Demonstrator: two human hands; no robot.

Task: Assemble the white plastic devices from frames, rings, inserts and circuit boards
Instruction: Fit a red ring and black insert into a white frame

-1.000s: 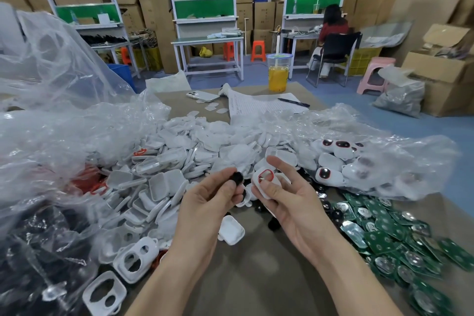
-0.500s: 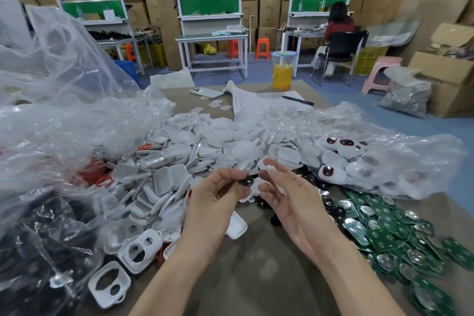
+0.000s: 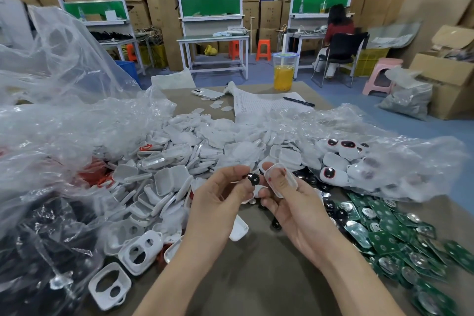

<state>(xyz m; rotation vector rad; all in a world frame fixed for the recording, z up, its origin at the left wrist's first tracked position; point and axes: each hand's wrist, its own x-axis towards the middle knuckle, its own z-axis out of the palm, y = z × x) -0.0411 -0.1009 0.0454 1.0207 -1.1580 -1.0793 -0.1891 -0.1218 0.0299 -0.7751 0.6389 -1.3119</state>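
My left hand (image 3: 218,200) pinches a small black round insert (image 3: 252,178) between thumb and fingertips. My right hand (image 3: 295,202) grips a white plastic frame (image 3: 280,179), tilted, with a trace of red ring showing inside it. The insert sits just left of the frame, almost touching it. Both hands hover above a large heap of white plastic shells (image 3: 195,156). White frames with two holes (image 3: 141,251) lie at the lower left. Green circuit boards (image 3: 389,233) are piled at the right. Finished white devices with dark red-ringed eyes (image 3: 341,147) lie under plastic film.
Crumpled clear plastic bags (image 3: 56,115) cover the left side and back right. A cup of orange drink (image 3: 284,73), a phone (image 3: 207,93), paper and a pen (image 3: 298,101) sit at the table's far end. A person sits at a workbench behind.
The black insert in my left hand has moved right, closer to the frame. My right hand has turned the frame so its side faces up.
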